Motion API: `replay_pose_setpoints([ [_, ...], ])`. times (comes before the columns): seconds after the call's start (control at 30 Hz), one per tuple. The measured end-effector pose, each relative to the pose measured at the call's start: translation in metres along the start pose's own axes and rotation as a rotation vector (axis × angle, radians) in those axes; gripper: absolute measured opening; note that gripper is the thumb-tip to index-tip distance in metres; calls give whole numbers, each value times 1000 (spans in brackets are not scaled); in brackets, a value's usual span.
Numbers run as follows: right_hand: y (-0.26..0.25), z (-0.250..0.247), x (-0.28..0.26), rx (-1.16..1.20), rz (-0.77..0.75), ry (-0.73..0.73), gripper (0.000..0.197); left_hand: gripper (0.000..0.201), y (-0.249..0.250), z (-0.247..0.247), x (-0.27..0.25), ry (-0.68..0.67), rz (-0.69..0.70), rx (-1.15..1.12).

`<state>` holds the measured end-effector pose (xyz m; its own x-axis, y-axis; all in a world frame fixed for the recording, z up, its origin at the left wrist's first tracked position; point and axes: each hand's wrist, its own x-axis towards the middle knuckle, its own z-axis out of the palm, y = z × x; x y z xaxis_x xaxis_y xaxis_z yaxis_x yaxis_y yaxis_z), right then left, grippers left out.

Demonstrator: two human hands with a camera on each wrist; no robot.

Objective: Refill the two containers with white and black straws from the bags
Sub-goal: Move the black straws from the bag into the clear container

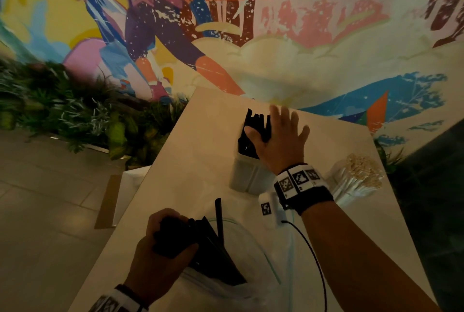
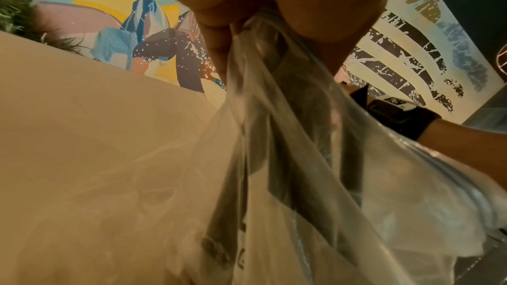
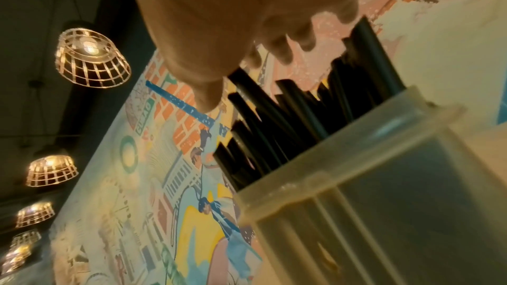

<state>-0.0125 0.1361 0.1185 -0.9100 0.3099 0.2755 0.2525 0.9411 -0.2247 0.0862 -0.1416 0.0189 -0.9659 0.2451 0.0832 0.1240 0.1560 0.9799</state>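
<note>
Here the right hand (image 1: 278,140) lies flat, fingers spread and straight, on the tops of the black straws (image 1: 253,133) standing in the translucent container (image 1: 247,176) near the middle of the table (image 1: 200,161). In the right wrist view the fingertips (image 3: 280,51) sit on the straw ends, and the straws lean at differing heights above the container's rim. The left hand (image 1: 160,241) is closed around the gathered end of a clear bag (image 1: 241,249) lying at the table's near edge; more black straws (image 1: 213,249) fan out inside the bag, and one stands up past its mouth. The left wrist view shows the fingers (image 2: 219,38) bunching the plastic tightly. White straws (image 1: 361,173) stand bundled in a second container (image 1: 339,181), just right of the right wrist. Both wrists carry bands with printed markers. A painted mural (image 1: 226,22) fills the wall behind the table, with plants (image 1: 62,110) at its foot on the left. Wire lamps (image 3: 90,57) hang overhead.
</note>
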Motion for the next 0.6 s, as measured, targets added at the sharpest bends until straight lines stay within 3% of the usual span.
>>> replay_pose_setpoints([
  [0.07,-4,-6,1,146,-29,189,79,69,2,1,0,2,-2,-21],
  [0.13,-8,-8,2,163,-92,272,70,64,4,1,0,2,-6,-43],
  [0.27,-8,4,0,-154,-91,-77,46,63,9,2,0,17,-23,-29],
  [0.37,-9,4,0,-230,-40,-112,53,65,10,2,0,23,-11,-1],
  [0.43,-14,-6,-6,-54,-87,78,58,67,9,2,0,31,-10,5],
  [0.5,-22,-20,-21,299,-147,290,50,63,9,1,0,33,-19,-10],
  [0.53,-28,-28,-33,437,-155,290,41,62,9,1,-1,36,-20,-18],
  [0.6,-38,-40,-61,571,-143,89,19,64,7,1,0,40,-6,-15],
])
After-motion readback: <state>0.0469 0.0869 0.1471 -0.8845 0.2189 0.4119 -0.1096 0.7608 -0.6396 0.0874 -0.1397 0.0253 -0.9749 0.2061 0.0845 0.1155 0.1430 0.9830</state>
